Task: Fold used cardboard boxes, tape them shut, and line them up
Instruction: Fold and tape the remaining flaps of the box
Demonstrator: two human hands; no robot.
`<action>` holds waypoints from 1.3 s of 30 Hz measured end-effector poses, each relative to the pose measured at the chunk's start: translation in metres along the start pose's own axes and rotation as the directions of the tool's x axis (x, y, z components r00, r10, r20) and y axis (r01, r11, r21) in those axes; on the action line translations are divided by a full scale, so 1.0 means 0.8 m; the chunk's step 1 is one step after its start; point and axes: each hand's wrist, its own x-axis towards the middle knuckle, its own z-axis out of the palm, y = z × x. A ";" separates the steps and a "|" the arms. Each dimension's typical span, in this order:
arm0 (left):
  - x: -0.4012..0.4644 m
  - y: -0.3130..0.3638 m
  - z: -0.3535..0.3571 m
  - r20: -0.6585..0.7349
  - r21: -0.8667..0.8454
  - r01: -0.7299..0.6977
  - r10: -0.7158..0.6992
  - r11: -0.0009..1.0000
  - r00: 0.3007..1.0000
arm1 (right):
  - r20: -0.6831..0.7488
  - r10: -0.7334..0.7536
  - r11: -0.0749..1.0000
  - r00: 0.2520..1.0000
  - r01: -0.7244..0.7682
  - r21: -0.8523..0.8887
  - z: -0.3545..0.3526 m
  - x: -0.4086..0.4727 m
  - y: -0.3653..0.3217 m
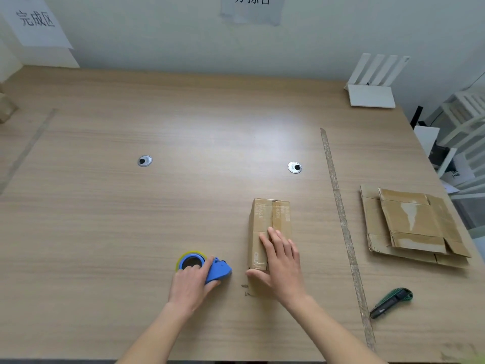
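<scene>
right hand [280, 261] presses flat on the small brown cardboard box [267, 227]; left of the box, left hand [191, 285] grips the blue tape dispenser [210, 269]. easing pressure could let flaps spring open before taping.

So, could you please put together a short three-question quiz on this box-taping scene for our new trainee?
1. True or false: the left hand grips the blue handheld tape dispenser.
2. Where does the right hand lie? A) on the green-and-black utility knife B) on top of the folded brown cardboard box C) on the flattened brown cardboard sheets
3. Fill in: the flattened sheets lie to the ____ of the long tape strip stuck on the wooden table.

Key: 1 true; 2 B; 3 right.
</scene>
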 end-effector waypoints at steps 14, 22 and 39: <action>0.045 0.103 -0.040 -0.269 -0.171 -0.418 0.365 0.892 0.891 | 0.081 -0.162 0.940 0.983 0.129 0.316 -0.043 -0.017 0.062; 0.053 0.108 -0.031 -0.241 -0.236 -0.428 0.374 0.873 0.896 | 0.127 -0.243 0.944 0.962 0.205 0.260 -0.041 -0.020 0.102; 0.063 0.123 -0.042 -0.067 -0.341 -0.338 0.336 0.877 0.940 | 0.033 -0.423 0.904 0.905 0.419 0.087 -0.052 0.005 0.123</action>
